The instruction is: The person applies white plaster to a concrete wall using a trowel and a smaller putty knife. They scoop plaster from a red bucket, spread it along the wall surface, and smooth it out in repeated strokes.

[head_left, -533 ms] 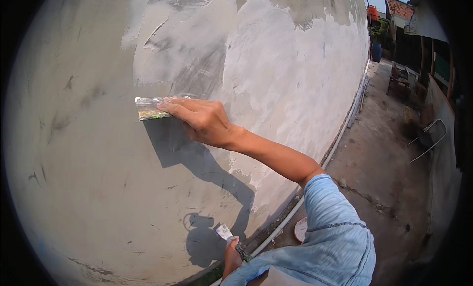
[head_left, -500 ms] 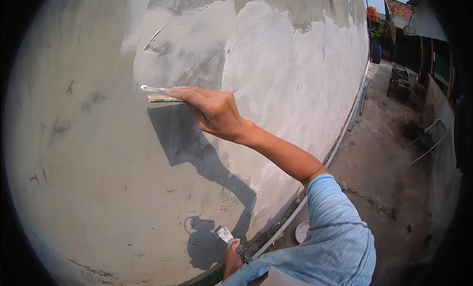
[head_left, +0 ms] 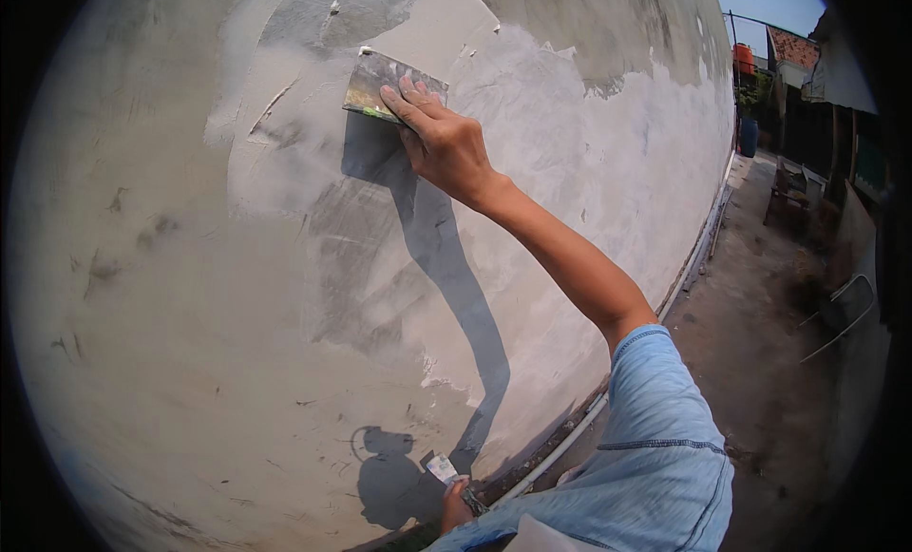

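Observation:
My right hand (head_left: 446, 143) is stretched up to the grey wall (head_left: 190, 314), its fingers pressed on a wide flat putty blade (head_left: 385, 82). The blade leans against the wall at a tilt, with a bit of white putty on its upper left corner. Around it spreads a pale coat of putty (head_left: 560, 191) with rough edges and a few raised ridges. Low down near my body, my left hand (head_left: 456, 506) grips a small putty knife (head_left: 442, 468), whose whitish blade points up and left. Its dark handle is partly hidden by the hand.
A pale pipe (head_left: 560, 454) runs along the foot of the wall. To the right lies a concrete path (head_left: 736, 333), with a chair (head_left: 788, 186), a metal-framed item (head_left: 845, 314) and a blue barrel (head_left: 749, 137) farther off. Shadows of my arm and head fall on the wall.
My right hand and the putty blade have moved up and to the right over the wall, and the blade's face now shows more. My left hand still holds the putty knife low down.

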The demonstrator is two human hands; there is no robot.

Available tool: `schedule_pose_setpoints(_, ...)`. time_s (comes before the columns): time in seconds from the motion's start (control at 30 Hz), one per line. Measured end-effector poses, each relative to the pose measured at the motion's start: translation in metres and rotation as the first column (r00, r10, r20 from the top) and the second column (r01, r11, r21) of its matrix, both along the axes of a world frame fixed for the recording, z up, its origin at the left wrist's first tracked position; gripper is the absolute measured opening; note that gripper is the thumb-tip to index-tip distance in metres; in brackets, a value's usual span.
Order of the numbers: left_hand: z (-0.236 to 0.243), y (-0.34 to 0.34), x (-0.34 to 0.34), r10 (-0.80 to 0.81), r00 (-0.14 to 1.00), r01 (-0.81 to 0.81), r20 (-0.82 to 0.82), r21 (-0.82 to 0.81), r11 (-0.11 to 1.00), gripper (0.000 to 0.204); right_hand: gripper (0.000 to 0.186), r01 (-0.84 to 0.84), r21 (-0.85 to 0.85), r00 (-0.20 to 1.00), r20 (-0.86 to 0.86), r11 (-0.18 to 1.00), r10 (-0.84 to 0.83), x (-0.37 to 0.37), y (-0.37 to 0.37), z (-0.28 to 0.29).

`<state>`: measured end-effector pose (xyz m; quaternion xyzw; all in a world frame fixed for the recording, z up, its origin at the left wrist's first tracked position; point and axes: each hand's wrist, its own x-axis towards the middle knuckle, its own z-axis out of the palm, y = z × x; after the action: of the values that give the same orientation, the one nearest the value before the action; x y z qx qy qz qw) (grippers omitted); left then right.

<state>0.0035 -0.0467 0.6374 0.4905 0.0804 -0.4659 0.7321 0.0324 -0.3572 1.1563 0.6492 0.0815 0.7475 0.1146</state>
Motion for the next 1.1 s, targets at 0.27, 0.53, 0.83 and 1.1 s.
schedule_pose_setpoints(0.27, 0.053, -0.04, -0.025, -0.006, 0.998, 0.004, 0.065, 0.025, 1.0, 0.008, 0.026, -0.042, 0.267, 0.997, 0.079, 0.963, 0.021, -0.086, -0.125, 0.108)
schedule_pose_setpoints(0.53, 0.028, -0.032, -0.022, 0.029, 0.999, -0.029, 0.029, 0.015, 0.999, 0.009, 0.029, 0.013, 0.086, 0.991, 0.132, 0.996, -0.024, -0.018, -0.018, 0.047)
schedule_pose_setpoints(0.83, 0.051, -0.037, -0.026, 0.055, 0.975, -0.052, 0.217, -0.018, 0.998, 0.01, 0.026, -0.218, 0.011, 0.972, -0.092, 0.976, 0.218, -0.058, 0.007, 0.014)
schedule_pose_setpoints(1.1, 0.01, -0.042, -0.022, -0.023, 0.996, 0.019, 0.083, 0.051, 0.999, 0.011, 0.02, 0.005, 0.298, 0.971, 0.227, 0.955, -0.076, -0.064, -0.098, 0.063)
